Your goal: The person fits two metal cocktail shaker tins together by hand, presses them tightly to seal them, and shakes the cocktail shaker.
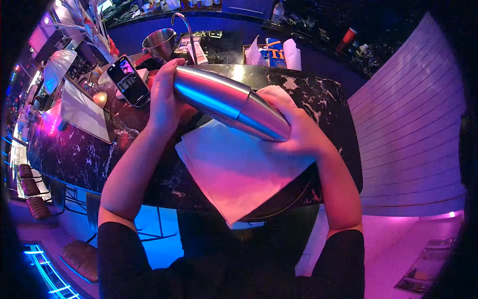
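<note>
A metal cocktail shaker (219, 94), made of two tins fitted end to end, is held slantwise above the counter. My left hand (167, 97) grips the wide end at the upper left. At the lower right, the fingers of my right hand (301, 127) wrap round the narrower end. A pale cloth (239, 174) lies below the shaker, one corner pointing toward me. More of the cloth shows beyond my right hand; whether that hand also touches it I cannot tell.
The dark marbled counter (333, 107) has a lit phone (128, 79) standing at left, near a small round lamp (100, 99) and a white sheet (82, 114). A steel bucket (159, 42), a curved tap (186, 30) and a box of packets (274, 54) stand farther back. A ribbed panel (413, 129) rises at right.
</note>
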Motion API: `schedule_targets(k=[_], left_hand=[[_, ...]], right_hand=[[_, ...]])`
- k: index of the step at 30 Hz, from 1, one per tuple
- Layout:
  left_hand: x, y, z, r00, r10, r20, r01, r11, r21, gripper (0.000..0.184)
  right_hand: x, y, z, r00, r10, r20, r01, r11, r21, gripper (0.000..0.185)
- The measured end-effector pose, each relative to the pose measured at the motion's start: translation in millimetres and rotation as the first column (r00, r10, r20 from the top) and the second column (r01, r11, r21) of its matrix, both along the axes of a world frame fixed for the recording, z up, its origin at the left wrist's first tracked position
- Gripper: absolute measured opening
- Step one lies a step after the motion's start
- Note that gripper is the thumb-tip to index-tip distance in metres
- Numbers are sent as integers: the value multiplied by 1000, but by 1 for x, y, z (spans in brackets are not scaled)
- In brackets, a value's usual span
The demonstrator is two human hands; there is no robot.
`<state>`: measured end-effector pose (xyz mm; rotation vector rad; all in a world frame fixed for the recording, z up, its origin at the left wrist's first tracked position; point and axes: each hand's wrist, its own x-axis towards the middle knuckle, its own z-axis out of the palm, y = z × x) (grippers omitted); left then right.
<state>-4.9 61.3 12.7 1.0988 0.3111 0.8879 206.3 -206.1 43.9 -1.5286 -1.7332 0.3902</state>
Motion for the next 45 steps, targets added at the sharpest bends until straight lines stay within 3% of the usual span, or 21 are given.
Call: schedule_targets(k=[3,5,6,9,11,14,15,17,19,21,24,28,33,45], left_hand=[[-1,-7,4,999,21,-33,-22,999,-23,45],[-3,-16,6,997,-47,61,57,984,-172,44],[-7,-32,22,979,-170,110,191,956,-224,44],[-3,-45,30,984,-53,167,109,932,-346,45],[-3,-41,21,961,-122,248,199,930,-310,50],[-11,-61,26,857,-463,226,493,864,-100,66],[-11,-66,22,857,-463,226,494,863,-104,66],[-8,-76,15,903,-406,143,398,914,83,72],[-9,-83,15,921,-366,134,357,930,88,72],[-11,-89,18,930,-351,109,346,936,60,70],[-11,-91,20,939,-320,128,306,944,122,71],[-14,-95,20,953,-275,128,250,951,180,79],[-17,-99,23,916,-358,181,316,922,222,92],[-17,-99,23,905,-385,180,336,908,251,92]], right_hand=[[-1,2,0,996,33,77,-37,998,50,94],[-7,-1,2,995,40,90,-42,999,20,94],[-10,-2,4,992,46,121,-47,999,5,94],[-18,-6,8,996,19,89,-16,999,-40,95],[-19,-5,9,999,22,25,-20,997,-80,96],[-19,-5,14,998,28,-52,-36,985,-168,95],[-19,-5,15,997,44,-66,-57,976,-208,93],[-22,-3,12,995,44,-87,-58,985,-164,91],[-28,-2,10,993,48,-108,-60,991,-118,88],[-35,-3,7,884,24,-467,-86,990,-112,85],[-37,-5,6,848,-11,-529,-97,980,-175,82],[-37,-5,3,843,33,-537,-119,985,-126,84],[-38,-5,8,870,97,-483,-157,984,-85,85],[-42,-6,4,897,50,-440,-85,995,-59,78]])
